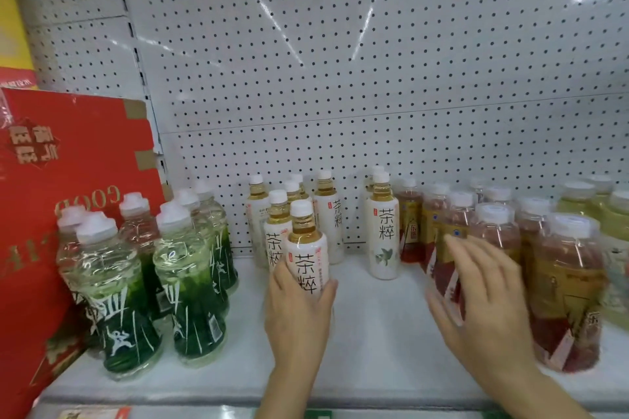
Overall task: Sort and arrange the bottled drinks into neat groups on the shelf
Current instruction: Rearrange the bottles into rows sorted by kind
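Lighting is bright, even and cool, evidently from overhead. Streaks of glare cross the pegboard back panel [340, 61] at upper centre, with another patch at upper right. Shadows are faint. The right hand [490, 309] is motion-blurred (fingers smeared). Wide-angle distortion bends the frame edges; bottles at far right appear soft.

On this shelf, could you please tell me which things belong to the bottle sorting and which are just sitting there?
Part of the job:
- white-label tea bottle, gripped by the left hand
- other white-label tea bottles
- green-label bottles
- red-and-gold-label bottles, by the open right hand
- pale yellow bottles

Just there:
- red carton
- pegboard back panel
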The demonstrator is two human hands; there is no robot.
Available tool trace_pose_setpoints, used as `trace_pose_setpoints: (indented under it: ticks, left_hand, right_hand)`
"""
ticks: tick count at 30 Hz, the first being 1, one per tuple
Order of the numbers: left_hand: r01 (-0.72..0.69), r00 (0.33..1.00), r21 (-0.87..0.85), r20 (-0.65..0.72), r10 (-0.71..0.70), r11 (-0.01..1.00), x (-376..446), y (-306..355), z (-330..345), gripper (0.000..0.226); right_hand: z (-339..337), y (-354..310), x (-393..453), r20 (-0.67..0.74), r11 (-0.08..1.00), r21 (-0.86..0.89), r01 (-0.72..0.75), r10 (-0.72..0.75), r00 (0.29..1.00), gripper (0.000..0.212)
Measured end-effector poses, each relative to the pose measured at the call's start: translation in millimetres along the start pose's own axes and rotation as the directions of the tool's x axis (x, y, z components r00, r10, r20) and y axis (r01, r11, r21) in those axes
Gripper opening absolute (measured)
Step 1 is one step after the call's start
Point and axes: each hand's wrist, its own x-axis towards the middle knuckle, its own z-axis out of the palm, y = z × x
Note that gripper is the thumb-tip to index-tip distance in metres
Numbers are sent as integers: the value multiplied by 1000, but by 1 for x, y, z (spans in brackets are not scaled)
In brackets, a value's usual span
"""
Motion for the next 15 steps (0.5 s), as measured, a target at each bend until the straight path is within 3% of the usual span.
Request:
trace_pose_setpoints:
  ticks: [2,5,8,12,13,15]
  left_hand:
    - [-20,999,10,36,20,1000,3,1,4,87]
    - [-86,989,-47,120,91,995,6,9,15,86]
    - [-159,973,-87,155,171,983,11,15,29,84]
    - [-228,922,-32,314,226,973,18,4,32,103]
    - [-239,924,-31,299,237,970,18,-1,25,103]
    - [-273,955,-9,117,272,962,19,-10,8,98]
  right_hand:
    - [19,-22,-1,187,968,189,-166,130,974,66]
    - [47,-50,6,477,812,371,-451,250,842,74]
    - [73,-60,23,524,697,419,-583,338,781,68]
    - [96,-54,42,528,714,301,-632,427,734,69]
    - [102,-51,46,534,723,276,-633,433,727,67]
    - [115,-45,50,530,740,242,-628,442,724,66]
